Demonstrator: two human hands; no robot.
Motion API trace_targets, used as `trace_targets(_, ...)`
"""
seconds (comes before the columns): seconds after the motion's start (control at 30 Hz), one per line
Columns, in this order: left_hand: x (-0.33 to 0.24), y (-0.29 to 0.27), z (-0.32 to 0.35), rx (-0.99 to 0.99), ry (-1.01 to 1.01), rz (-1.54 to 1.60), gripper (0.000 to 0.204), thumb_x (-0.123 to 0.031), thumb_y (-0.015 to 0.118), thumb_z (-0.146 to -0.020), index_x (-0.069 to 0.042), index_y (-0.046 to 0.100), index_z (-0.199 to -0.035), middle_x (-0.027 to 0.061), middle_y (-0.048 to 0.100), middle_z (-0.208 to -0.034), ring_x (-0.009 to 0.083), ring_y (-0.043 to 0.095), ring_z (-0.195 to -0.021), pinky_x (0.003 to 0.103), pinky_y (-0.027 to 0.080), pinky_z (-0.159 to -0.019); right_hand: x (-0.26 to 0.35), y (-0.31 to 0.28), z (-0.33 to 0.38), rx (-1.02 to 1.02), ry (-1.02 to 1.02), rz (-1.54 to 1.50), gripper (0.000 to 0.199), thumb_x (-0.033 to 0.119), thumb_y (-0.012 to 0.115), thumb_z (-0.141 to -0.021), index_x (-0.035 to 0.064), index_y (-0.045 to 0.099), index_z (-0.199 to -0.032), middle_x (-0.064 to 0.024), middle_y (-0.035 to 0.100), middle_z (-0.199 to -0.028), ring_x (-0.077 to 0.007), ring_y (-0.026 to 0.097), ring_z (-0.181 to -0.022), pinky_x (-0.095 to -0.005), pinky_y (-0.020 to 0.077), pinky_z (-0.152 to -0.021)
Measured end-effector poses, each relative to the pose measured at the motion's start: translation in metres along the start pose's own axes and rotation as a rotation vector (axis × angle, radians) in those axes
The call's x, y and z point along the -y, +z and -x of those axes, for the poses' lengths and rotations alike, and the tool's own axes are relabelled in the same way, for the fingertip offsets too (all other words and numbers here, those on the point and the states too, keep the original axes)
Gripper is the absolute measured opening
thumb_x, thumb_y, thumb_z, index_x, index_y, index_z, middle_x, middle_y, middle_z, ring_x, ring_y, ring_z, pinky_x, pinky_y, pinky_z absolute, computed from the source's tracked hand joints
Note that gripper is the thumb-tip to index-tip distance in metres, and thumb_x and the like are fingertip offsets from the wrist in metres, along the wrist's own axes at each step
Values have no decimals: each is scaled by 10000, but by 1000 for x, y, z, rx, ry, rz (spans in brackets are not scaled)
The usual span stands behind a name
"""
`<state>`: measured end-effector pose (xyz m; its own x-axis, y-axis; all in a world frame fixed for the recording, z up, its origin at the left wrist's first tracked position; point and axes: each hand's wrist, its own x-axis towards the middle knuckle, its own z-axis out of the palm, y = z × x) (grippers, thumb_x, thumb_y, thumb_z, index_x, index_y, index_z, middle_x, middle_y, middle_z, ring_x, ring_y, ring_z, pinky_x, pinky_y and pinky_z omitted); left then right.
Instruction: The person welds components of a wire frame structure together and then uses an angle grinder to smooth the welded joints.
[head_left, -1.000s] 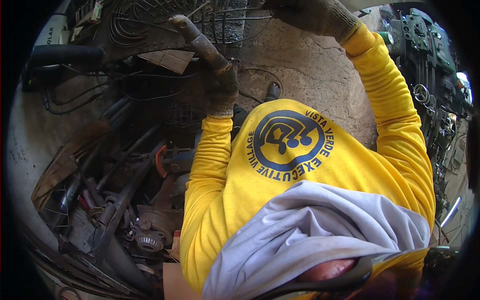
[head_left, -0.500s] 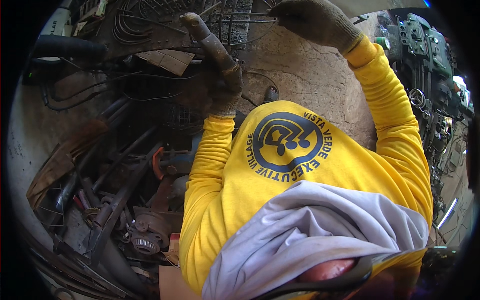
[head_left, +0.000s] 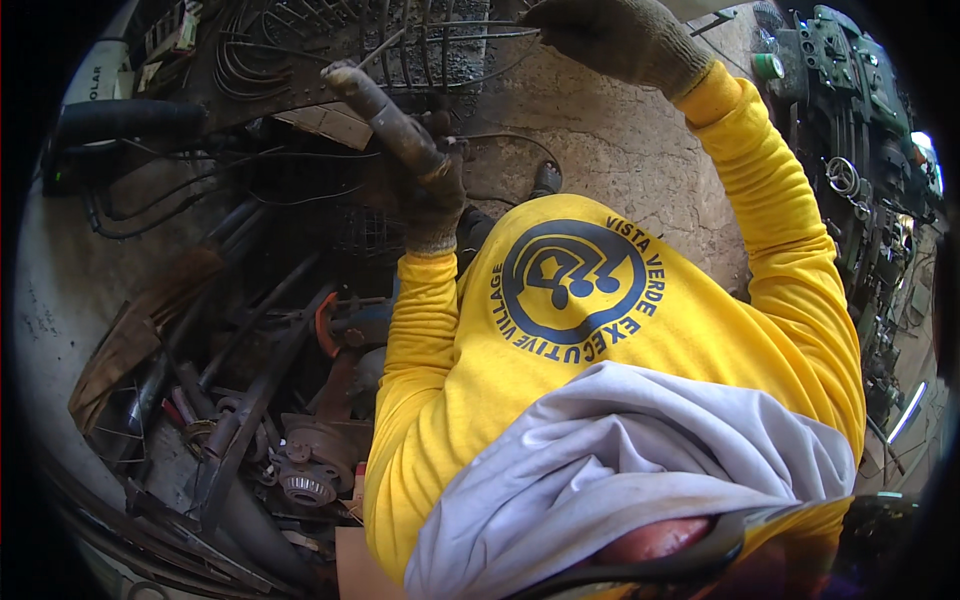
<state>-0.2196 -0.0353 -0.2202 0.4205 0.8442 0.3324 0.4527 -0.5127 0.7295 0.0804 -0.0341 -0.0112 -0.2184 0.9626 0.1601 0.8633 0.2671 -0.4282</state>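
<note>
A dark work glove covers my left hand (head_left: 432,205), which is closed round a worn, tube-like welding electrode holder (head_left: 385,122). The holder tilts up and left, and a thin welding rod (head_left: 382,47) sticks out by its tip. At the top edge, my right hand (head_left: 620,42) wears a grey-brown knit glove. Its fingers are pressed together at the end of a thin metal rod (head_left: 490,37), which runs left to a frame of bent rods (head_left: 432,50) on a dark metal worktop (head_left: 345,40). The fingertips of the right glove are partly in shadow.
Black cables (head_left: 165,222) loop at the left. Scrap bars, pipes and a toothed gear part (head_left: 307,487) lie at lower left. A green machine (head_left: 850,75) with a handwheel (head_left: 842,177) stands at right, a small green can (head_left: 767,66) beside it. Cracked concrete floor (head_left: 620,140) lies ahead.
My left hand and the electrode holder have moved a little left and down. My right hand has shifted slightly left and up, still at the rod. The whole view has turned slightly.
</note>
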Motion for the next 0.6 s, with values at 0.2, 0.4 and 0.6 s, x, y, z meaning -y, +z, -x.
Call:
trace_targets(0.2, 1, -14, 13, -32, -11, -16, 613, -354, 698, -913, 24, 476, -1342, 190, 584, -1166, 386, 587, -1059, 413, 481, -942, 2, -4, 3, -12, -7, -39, 183, 105, 695, -821, 89, 759, -992, -162, 700, -780, -328, 681, -684, -402, 563, -654)
trace_targets(0.4, -5, -10, 11, 2, -93, 137, 573, -351, 699, -909, 14, 492, -1300, 170, 586, -1110, 349, 591, -1004, 401, 485, -893, 1, -5, 8, -38, 9, -83, 185, 85, 718, -810, 81, 759, -991, -156, 697, -764, -304, 677, -657, -389, 563, -632)
trace_targets(0.6, -10, -7, 6, 24, -126, 209, 534, -347, 699, -905, 5, 508, -1257, 149, 589, -1054, 311, 596, -949, 389, 489, -844, 2, -7, 10, -24, 3, -54, 184, 85, 716, -806, 75, 756, -985, -159, 694, -775, -319, 678, -675, -396, 565, -650)
